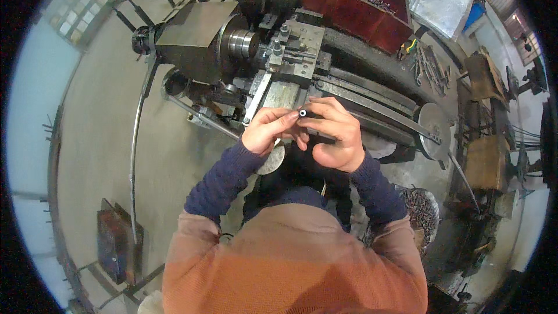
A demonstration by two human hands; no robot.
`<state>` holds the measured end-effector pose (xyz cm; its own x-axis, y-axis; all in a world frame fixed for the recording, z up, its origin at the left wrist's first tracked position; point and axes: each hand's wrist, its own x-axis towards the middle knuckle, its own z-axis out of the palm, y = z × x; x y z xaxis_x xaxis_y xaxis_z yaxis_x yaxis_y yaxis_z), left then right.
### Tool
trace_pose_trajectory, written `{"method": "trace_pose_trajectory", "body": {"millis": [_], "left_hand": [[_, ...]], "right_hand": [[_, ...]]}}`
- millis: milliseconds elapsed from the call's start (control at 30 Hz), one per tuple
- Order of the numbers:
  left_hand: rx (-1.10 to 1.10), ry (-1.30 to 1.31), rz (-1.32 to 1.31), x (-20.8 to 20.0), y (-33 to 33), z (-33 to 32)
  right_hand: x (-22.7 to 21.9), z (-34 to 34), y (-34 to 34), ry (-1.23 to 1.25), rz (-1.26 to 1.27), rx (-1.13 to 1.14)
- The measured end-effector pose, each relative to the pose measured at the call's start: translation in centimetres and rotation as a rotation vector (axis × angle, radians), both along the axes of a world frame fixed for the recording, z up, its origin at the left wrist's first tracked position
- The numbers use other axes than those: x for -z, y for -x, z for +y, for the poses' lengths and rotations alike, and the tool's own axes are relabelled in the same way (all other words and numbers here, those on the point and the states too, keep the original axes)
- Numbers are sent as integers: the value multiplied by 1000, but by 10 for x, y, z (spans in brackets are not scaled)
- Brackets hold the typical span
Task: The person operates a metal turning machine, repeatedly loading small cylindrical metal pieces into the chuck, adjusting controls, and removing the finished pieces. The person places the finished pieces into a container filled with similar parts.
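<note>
Between both hands, in front of my chest, I hold a small dark cylindrical part (pixel 303 114) whose bright ring-shaped end has a hole in it. My left hand (pixel 271 129) pinches it between thumb and fingers from the left. My right hand (pixel 336 131) closes on it from the other side, its fingertips touching the part. Most of its length is hidden by my fingers. Just beyond my hands stands a metal lathe with its tool post (pixel 290 52) and round chuck (pixel 242 43).
A red tray (pixel 357 9) of small metal pieces sits behind the lathe. Wrenches and other hand tools (pixel 430 67) lie to its right. A container of metal parts (pixel 419 212) stands by my right elbow. Long lever rods (pixel 139 134) stick out on the left; a handwheel (pixel 435 131) is at right.
</note>
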<state>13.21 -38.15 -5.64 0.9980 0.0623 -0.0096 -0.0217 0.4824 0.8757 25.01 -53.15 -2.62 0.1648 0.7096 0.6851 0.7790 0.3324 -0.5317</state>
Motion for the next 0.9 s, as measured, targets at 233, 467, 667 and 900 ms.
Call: {"method": "trace_pose_trajectory", "body": {"millis": [233,467,667,900], "left_hand": [[-10,41,65,10,-7,-5],[-109,-100,143,6,-16,-13],[-51,-192,120,4,-10,-11],[-39,-153,96,6,-4,-2]], "right_hand": [[15,-5,-5,-11,-5,4],[19,-3,-5,27,-82,58],[27,-6,-16,39,92,-46],[33,-7,-24,50,150,-59]]}}
